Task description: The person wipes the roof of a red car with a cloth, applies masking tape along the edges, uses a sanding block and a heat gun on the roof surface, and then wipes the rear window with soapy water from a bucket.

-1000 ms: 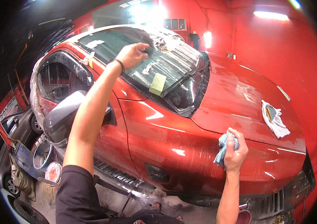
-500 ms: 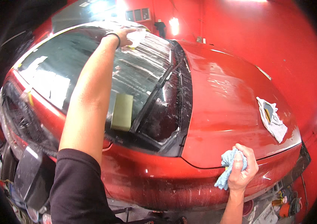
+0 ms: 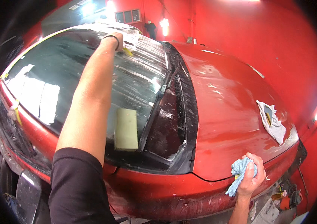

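Observation:
My left arm stretches across the wet windshield [image 3: 80,56] of a red car. At its far side, my left hand [image 3: 119,40] is closed on thin clear plastic film [image 3: 130,36], its fingertips mostly hidden. A strip of yellow tape [image 3: 128,51] hangs beside that hand. My right hand [image 3: 252,175] grips a crumpled light-blue cloth [image 3: 240,172] with a bit of yellow showing, held over the near edge of the hood. A pale yellow-green block, perhaps a sponge [image 3: 126,129], rests low on the glass by the wiper [image 3: 160,93].
On the hood [image 3: 225,119] lies a white cloth [image 3: 278,128] with a grey and yellow item on it. Yellow tape [image 3: 15,111] clings to the side frame. Plastic film covers the side window [image 3: 13,130]. Tools and an orange container [image 3: 285,203] stand on the floor at lower right.
My left hand has drawn slightly nearer and closed, and its fingers are less visible. My view has shifted. The right hand still grips the blue cloth.

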### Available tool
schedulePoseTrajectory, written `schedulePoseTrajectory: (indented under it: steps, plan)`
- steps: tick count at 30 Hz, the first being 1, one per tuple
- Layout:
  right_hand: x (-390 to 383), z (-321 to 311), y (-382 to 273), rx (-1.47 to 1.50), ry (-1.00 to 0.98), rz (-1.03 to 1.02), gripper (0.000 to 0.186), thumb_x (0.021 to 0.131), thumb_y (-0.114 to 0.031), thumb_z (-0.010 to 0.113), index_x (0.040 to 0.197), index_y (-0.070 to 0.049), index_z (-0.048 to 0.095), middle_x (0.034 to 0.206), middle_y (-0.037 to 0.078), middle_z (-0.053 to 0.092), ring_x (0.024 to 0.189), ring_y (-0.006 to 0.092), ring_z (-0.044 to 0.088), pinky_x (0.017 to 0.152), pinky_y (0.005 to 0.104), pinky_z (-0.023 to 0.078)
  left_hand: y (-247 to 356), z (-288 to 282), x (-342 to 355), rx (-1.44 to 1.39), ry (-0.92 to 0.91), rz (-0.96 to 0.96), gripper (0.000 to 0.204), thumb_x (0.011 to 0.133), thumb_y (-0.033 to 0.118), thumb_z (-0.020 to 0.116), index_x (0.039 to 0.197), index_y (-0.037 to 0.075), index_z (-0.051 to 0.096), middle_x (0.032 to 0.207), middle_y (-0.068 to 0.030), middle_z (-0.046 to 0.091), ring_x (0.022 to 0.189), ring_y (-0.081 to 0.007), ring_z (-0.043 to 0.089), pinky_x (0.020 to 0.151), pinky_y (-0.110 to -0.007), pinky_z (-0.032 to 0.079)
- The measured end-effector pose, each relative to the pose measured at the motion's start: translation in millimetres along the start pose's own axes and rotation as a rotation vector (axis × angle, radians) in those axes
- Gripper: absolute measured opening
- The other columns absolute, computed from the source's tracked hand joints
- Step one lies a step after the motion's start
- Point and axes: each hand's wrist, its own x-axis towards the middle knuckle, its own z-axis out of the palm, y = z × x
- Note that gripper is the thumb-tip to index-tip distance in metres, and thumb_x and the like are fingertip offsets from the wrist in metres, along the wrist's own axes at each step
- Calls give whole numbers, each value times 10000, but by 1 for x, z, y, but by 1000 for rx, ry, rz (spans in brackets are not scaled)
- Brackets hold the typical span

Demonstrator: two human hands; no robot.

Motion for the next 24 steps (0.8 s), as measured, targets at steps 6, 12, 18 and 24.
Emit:
schedulePoseTrajectory:
  steps: [6,12,18,24]
  plan:
    - [-2,-1,-4,87,-12,-6,267,998,-116,564,1133,59,713,1000,184,726,887,290,714,817,410,564,-16,-77,-102,-181,-344,93,247,873,232,768,1080,108,819,860,-47,790,781,-190,716,757,-391,593]
    - [-5,-12,3,131,-63,15,243,1010,-103,582,1138,50,720,1032,182,731,934,299,713,864,413,561,-76,-141,-183,-278,-289,40,344,870,315,802,1164,137,787,924,-46,765,813,-179,695,731,-406,599]
    - [-1,-14,3,153,-81,-14,233,1007,-109,594,1135,44,715,1033,186,731,940,314,722,865,424,566,-49,-115,-210,107,97,-202,394,732,344,894,1048,128,799,1087,-118,792,1041,-315,759,918,-481,596]
    - [1,-15,3,151,-42,-127,227,997,-116,606,1126,37,714,1026,199,729,932,339,726,863,437,572,19,-75,-212,185,289,-406,275,932,227,711,1161,105,803,1238,-131,774,1210,-295,725,1036,-529,544]
